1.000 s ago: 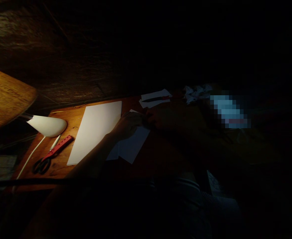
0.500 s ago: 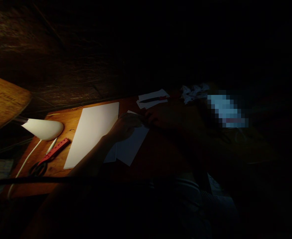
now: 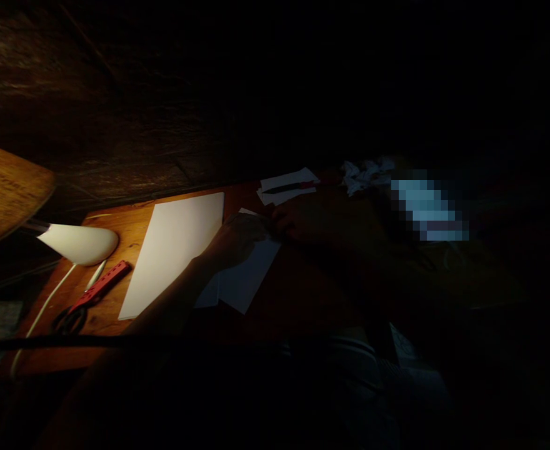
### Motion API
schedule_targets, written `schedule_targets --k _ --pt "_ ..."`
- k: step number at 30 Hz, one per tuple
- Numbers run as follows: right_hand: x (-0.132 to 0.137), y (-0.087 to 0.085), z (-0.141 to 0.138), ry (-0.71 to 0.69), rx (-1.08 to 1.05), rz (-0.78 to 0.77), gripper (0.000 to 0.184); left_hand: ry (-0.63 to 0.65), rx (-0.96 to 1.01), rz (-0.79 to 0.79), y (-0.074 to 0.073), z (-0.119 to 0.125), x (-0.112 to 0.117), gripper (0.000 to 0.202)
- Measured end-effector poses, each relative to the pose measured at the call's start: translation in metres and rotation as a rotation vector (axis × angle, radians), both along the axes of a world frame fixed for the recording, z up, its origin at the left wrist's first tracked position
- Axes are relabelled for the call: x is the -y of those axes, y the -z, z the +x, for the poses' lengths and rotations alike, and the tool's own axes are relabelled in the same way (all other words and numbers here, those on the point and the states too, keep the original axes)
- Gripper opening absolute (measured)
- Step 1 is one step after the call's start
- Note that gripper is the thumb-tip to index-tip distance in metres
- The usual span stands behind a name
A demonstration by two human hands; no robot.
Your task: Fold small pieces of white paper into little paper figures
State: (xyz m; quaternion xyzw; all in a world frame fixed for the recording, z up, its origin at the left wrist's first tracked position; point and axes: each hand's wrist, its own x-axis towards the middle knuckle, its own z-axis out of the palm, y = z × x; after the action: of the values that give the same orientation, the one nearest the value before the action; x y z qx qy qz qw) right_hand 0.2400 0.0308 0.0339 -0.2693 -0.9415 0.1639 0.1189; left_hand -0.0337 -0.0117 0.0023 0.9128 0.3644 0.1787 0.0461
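A small sheet of white paper lies at the middle of the frame on the wooden table, its lower corner pointing toward the bottom edge. The left hand rests on its upper part, knuckles up; the fingers are too dark to tell whether they are spread or pinched on the paper. The right hand sits just beside it at the paper's top edge — barely lit, so its fingers cannot be made out either.

Just left of the small sheet a larger white sheet lies flat, running from centre toward lower left. Farther left are red-handled scissors and, above them, a white lamp head with its cord trailing down. Above the hands, toward upper centre, a few white paper pieces lie with a dark pen-like thing across them — and to their right a crumpled white wad.
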Motion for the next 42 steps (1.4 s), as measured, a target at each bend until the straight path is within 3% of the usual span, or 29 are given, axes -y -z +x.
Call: schedule_targets --k 8,11,14,18,22,28,34,42 --pt "0.009 0.003 -0.003 0.101 -0.061 -0.034 0.022 -0.010 -0.050 0.007 -0.005 0.002 0.008 0.047" --pt "0.009 0.006 -0.002 0.125 -0.080 -0.022 0.028 -0.023 -0.034 0.037 -0.007 0.001 0.007 0.040" --pt "0.006 0.006 0.001 0.114 -0.056 0.000 0.034 -0.051 -0.016 0.058 -0.011 -0.001 0.007 0.038" --pt "0.002 0.006 0.004 0.107 -0.039 -0.005 0.026 -0.026 -0.005 0.100 -0.016 -0.003 0.006 0.038" --pt "0.001 0.010 0.004 0.086 -0.060 -0.019 0.024 -0.030 0.003 0.120 -0.013 -0.002 0.007 0.036" --pt "0.000 0.011 0.007 0.099 -0.185 -0.039 0.038 0.011 0.037 0.037 0.001 -0.001 0.008 0.051" --pt "-0.006 0.015 0.012 0.034 -0.186 -0.025 0.042 0.051 0.041 -0.064 0.002 -0.002 0.007 0.057" --pt "-0.009 0.017 0.010 0.058 -0.154 0.018 0.023 0.050 0.108 -0.145 -0.004 0.006 0.008 0.062"
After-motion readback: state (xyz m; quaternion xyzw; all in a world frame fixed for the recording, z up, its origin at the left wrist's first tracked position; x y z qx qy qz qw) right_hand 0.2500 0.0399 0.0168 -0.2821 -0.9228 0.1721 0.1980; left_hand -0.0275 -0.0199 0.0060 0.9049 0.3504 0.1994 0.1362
